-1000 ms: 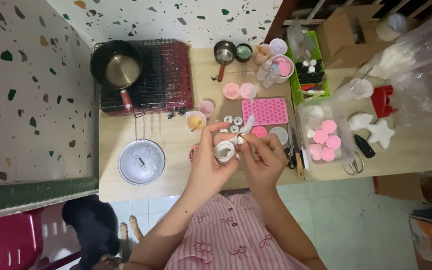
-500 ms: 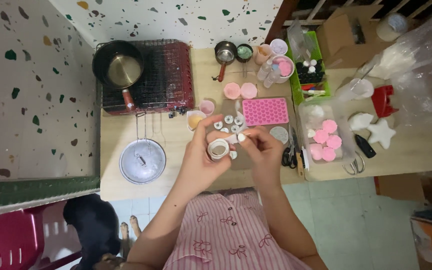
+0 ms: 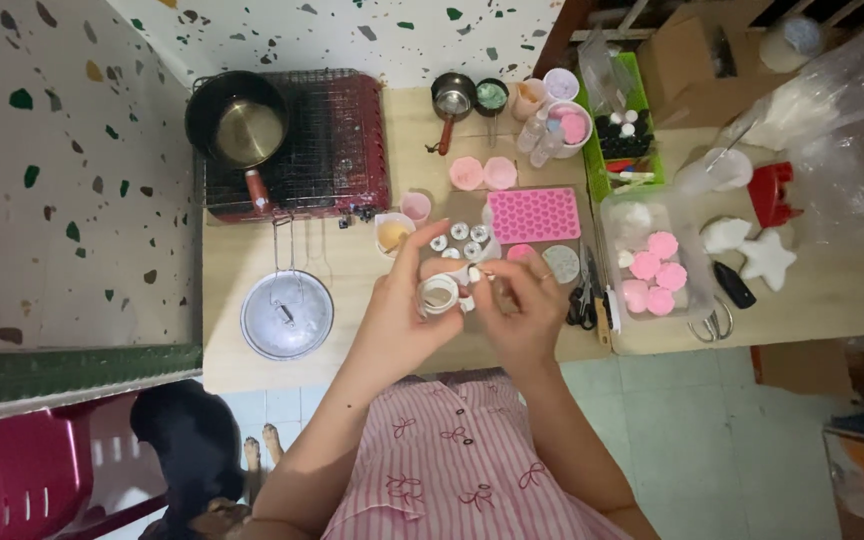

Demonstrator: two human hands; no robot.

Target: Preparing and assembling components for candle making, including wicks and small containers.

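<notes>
White cup (image 3: 439,295) sits gripped in the left hand (image 3: 402,315); right hand (image 3: 522,305) pinches a small white bit (unclear what). Pink mould (image 3: 533,214) and lid (image 3: 287,314) lie nearby.

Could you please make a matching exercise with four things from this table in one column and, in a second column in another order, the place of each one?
Things:
1. small white cup
2. pan with red handle
3. pink heart mould
4. round metal lid

Places:
A. on the wire rack
B. flat on the table, below the rack
C. held in the left hand
D. just beyond the right hand

Pairs: 1-C, 2-A, 3-D, 4-B
</notes>
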